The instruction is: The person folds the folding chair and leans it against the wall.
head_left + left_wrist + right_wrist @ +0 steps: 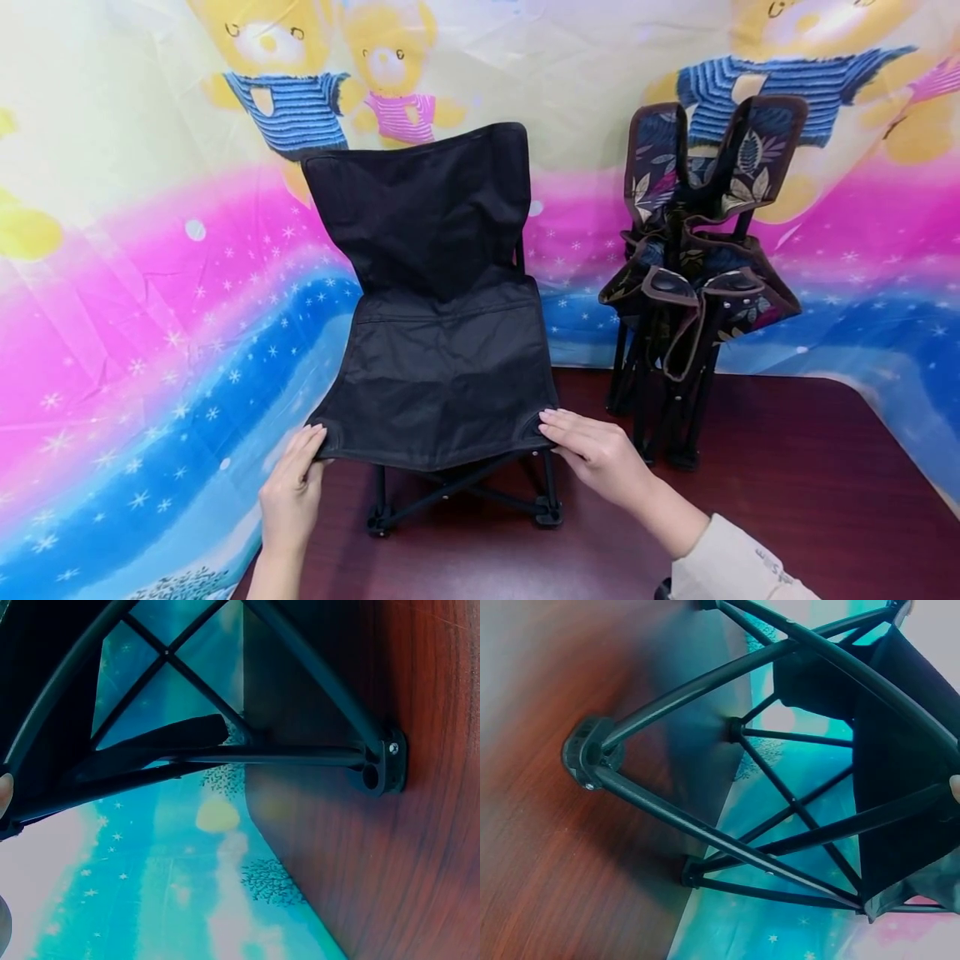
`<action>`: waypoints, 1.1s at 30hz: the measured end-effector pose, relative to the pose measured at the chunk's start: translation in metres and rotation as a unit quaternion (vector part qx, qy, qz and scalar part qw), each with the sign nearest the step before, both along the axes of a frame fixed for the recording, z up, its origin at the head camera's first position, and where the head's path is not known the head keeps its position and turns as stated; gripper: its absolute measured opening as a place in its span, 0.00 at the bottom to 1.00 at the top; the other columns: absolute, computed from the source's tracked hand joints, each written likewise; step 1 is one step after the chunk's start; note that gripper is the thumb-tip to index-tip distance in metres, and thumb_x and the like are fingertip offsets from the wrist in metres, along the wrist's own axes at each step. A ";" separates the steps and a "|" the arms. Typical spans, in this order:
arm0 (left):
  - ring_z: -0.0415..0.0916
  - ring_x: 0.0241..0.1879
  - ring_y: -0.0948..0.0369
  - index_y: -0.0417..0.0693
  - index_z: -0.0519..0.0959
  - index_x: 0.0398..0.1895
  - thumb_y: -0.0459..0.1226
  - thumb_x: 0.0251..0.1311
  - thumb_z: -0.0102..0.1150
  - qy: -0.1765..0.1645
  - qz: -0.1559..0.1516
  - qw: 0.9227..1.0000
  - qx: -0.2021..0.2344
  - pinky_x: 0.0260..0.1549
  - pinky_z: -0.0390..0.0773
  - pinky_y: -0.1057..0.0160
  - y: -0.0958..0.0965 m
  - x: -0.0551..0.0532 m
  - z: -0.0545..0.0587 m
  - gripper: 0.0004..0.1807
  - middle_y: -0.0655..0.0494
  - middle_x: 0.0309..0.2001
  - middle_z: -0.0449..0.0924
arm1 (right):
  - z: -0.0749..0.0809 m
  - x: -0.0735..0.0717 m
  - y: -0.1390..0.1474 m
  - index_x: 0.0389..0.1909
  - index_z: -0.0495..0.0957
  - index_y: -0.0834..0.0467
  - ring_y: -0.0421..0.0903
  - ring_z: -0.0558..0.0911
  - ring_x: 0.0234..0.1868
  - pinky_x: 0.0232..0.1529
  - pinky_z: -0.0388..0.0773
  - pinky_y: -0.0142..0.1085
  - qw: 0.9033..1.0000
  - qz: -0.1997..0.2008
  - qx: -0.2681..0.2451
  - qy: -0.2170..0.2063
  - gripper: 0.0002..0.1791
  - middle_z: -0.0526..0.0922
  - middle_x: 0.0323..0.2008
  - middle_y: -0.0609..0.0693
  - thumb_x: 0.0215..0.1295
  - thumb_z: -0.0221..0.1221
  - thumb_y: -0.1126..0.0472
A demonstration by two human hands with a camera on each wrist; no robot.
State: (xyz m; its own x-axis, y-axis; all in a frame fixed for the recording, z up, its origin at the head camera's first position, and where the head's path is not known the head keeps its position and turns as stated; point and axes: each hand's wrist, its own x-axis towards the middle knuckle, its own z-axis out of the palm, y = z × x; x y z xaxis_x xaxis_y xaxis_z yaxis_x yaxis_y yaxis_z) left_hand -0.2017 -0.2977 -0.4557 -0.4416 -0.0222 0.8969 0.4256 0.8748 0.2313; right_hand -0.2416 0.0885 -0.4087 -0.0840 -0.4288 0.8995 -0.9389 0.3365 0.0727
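A black folding chair [450, 358] stands unfolded on the table, its backrest toward the printed cloth. At the seat's front left corner my left hand [292, 479] holds the edge, fingertips on top of the fabric. My right hand [596, 450] grips the front right corner the same way, with the thumb lower down. From beneath, the left wrist view shows the chair's crossed tubes [300, 754] and a fingertip at the left edge. Crossed legs [697, 829] and a foot [591, 752] on the wood appear in the right wrist view.
A second folding chair [697, 242] with leaf-patterned fabric stands bunched up at the back right. The dark red wooden table [810, 483] has a rounded far right corner. A cloth with bears and snowflakes [150, 208] hangs behind and along the left side.
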 end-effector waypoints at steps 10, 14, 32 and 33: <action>0.69 0.49 0.56 0.35 0.77 0.42 0.26 0.40 0.62 -0.048 0.036 0.998 -0.015 0.52 0.55 0.78 0.020 0.015 0.032 0.20 0.45 0.44 0.76 | 0.006 0.002 0.000 0.33 0.80 0.66 0.51 0.80 0.36 0.38 0.74 0.35 1.000 -0.007 -0.003 0.001 0.17 0.80 0.36 0.57 0.64 0.45 0.59; 0.70 0.49 0.54 0.35 0.77 0.43 0.33 0.49 0.57 -0.051 0.036 0.998 -0.016 0.52 0.55 0.77 0.020 0.017 0.033 0.16 0.44 0.44 0.76 | 0.007 0.003 -0.002 0.33 0.81 0.66 0.51 0.80 0.35 0.38 0.75 0.35 1.000 0.000 -0.004 0.002 0.17 0.80 0.36 0.57 0.64 0.46 0.59; 0.71 0.47 0.55 0.35 0.78 0.42 0.39 0.53 0.52 -0.025 0.052 0.998 -0.024 0.52 0.55 0.79 0.031 0.020 0.042 0.17 0.45 0.42 0.77 | 0.017 0.009 -0.004 0.34 0.80 0.65 0.51 0.80 0.37 0.39 0.74 0.35 1.000 -0.018 0.002 -0.016 0.17 0.80 0.36 0.58 0.64 0.45 0.59; 0.71 0.47 0.55 0.35 0.78 0.41 0.40 0.54 0.52 -0.020 0.050 0.998 -0.021 0.52 0.55 0.78 0.032 0.020 0.042 0.18 0.45 0.42 0.77 | 0.017 0.010 -0.004 0.34 0.80 0.65 0.51 0.79 0.37 0.39 0.74 0.35 1.000 -0.019 0.002 -0.018 0.17 0.80 0.36 0.58 0.64 0.45 0.59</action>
